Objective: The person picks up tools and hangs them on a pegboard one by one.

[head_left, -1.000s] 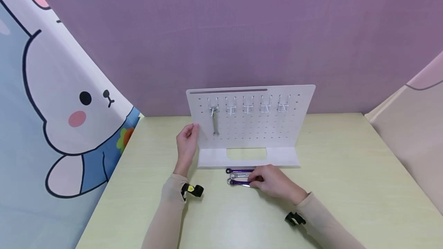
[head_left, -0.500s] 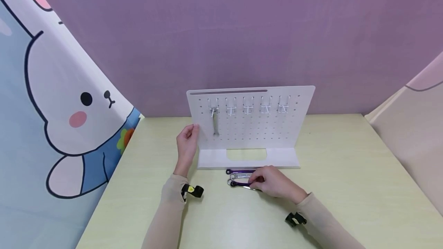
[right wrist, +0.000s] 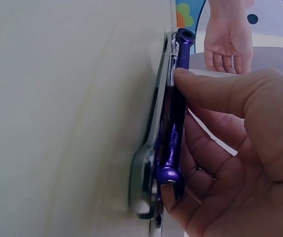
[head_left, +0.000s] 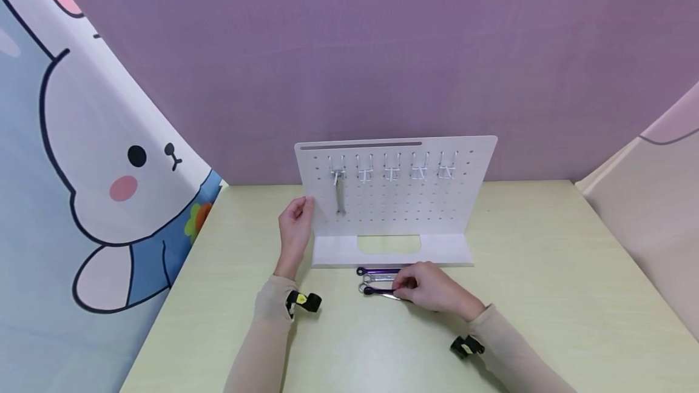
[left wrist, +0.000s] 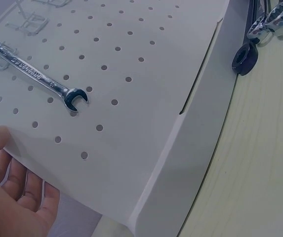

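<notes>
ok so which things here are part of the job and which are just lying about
In the job, it seems:
purple wrench, pinched by the right hand
wrenches lying beside it
white pegboard, held by the left hand
wire hooks
silver wrench hanging on one

Only surroundings or worn:
purple backdrop
rabbit-print cloth
black wrist straps

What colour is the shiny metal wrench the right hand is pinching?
Deep purple: the shiny metal wrench shows best in the right wrist view.

A pale wood-grain table [head_left: 535, 265] is carrying a white pegboard stand [head_left: 404, 202] toward twelve o'clock, while a purple wrench [head_left: 380, 270] and a silver wrench [head_left: 381, 278] are lying near the stand's six o'clock edge
</notes>
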Demonstrator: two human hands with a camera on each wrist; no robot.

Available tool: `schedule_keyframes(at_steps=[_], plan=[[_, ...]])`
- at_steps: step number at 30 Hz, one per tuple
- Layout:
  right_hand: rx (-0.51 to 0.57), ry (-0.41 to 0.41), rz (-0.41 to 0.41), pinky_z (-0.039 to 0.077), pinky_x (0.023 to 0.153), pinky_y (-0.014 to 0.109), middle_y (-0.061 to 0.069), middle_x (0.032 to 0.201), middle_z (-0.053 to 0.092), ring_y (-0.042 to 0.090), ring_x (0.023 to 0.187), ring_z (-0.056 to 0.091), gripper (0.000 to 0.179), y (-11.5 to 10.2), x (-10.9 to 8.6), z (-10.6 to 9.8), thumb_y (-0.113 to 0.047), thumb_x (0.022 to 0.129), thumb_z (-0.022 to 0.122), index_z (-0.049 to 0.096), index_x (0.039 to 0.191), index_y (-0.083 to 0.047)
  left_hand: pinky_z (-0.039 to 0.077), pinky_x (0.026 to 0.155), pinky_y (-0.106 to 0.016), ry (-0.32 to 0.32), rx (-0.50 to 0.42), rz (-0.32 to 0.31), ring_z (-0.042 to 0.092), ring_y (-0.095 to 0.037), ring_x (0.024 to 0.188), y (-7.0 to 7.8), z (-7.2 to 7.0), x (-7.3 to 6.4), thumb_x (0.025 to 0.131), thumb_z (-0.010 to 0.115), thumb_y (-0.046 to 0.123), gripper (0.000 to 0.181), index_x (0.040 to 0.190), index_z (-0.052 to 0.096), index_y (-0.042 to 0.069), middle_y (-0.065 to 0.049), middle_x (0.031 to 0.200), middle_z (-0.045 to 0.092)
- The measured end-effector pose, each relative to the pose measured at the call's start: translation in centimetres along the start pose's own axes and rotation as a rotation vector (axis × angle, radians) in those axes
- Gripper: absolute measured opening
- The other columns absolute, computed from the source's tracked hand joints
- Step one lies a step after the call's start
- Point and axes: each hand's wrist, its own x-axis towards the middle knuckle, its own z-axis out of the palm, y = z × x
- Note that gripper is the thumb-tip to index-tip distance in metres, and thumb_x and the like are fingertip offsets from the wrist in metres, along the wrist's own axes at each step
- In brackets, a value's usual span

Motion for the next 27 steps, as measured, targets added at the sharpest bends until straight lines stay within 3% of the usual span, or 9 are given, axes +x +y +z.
schedule_keyframes(at_steps=[16, 21, 27], plan=[[0.106, 0.012, -0.021, 0.049, 0.068, 0.021, -0.011, 0.086, 0.077, 0.001, 0.072, 0.059, 0.004, 0.21, 0.25, 0.09, -0.015, 0.097, 0.078, 0.08, 0.096, -0.018, 0.051, 0.082, -0.014, 0.001, 0.001, -0.001, 0.065, -0.005, 0.095, -0.08, 0.13, 0.16, 0.107, 0.067, 0.026, 0.03, 0.119, 0.076, 0.0, -0.021, 0.119, 0.076], [0.146, 0.043, -0.038, 0.052, 0.072, 0.022, -0.009, 0.089, 0.078, 0.004, 0.077, 0.062, 0.005, -0.06, 0.39, 0.09, -0.02, 0.097, 0.079, 0.081, 0.097, -0.016, 0.05, 0.082, -0.014, 0.006, 0.009, 0.001, 0.064, -0.004, 0.094, -0.09, 0.06, 0.15, 0.107, 0.067, 0.028, 0.032, 0.119, 0.076, -0.001, -0.022, 0.12, 0.076], [0.192, 0.108, 0.006, 0.055, 0.073, 0.024, -0.001, 0.095, 0.078, 0.011, 0.08, 0.065, 0.011, -0.49, 0.51, -0.29, -0.017, 0.096, 0.078, 0.081, 0.104, -0.009, 0.05, 0.083, -0.013, 0.007, 0.015, 0.0, 0.064, -0.004, 0.096, -0.29, 0.14, 0.16, 0.108, 0.066, 0.028, 0.033, 0.12, 0.075, -0.001, -0.022, 0.121, 0.076]])
